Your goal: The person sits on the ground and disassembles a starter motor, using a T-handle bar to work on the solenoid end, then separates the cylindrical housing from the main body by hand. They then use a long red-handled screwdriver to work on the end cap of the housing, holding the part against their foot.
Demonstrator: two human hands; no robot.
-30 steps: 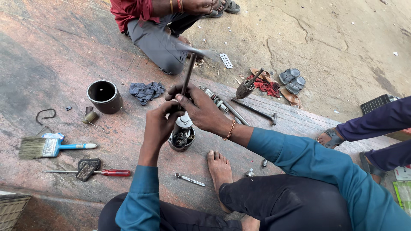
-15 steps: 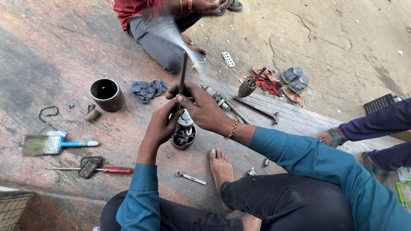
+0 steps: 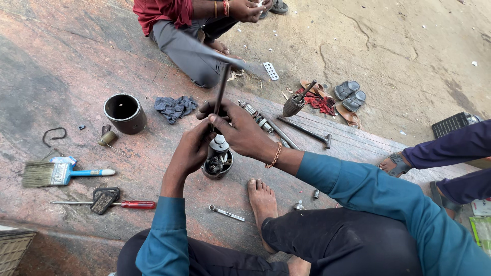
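Observation:
Both my hands grip an upright dark metal rod [image 3: 221,87] that stands in a small round motor part [image 3: 218,162] on the stone floor. My left hand [image 3: 190,149] wraps the rod low, just above the part. My right hand [image 3: 238,130] holds it from the right, fingers curled round the shaft. A blurred cross handle [image 3: 212,51] sits at the rod's top. My bare foot [image 3: 262,197] rests beside the part.
A black cylinder housing [image 3: 124,112], blue rag [image 3: 175,107], paintbrush [image 3: 61,174], red-handled screwdriver [image 3: 110,204] and small wrench [image 3: 226,213] lie around. A hammer [image 3: 306,130] and sandals [image 3: 351,94] lie to the right. Another person [image 3: 189,30] sits opposite; someone's leg [image 3: 450,153] is at right.
The blurred cross handle at the rod's top has swung round. My hands and the rod stay in the same place over the motor part.

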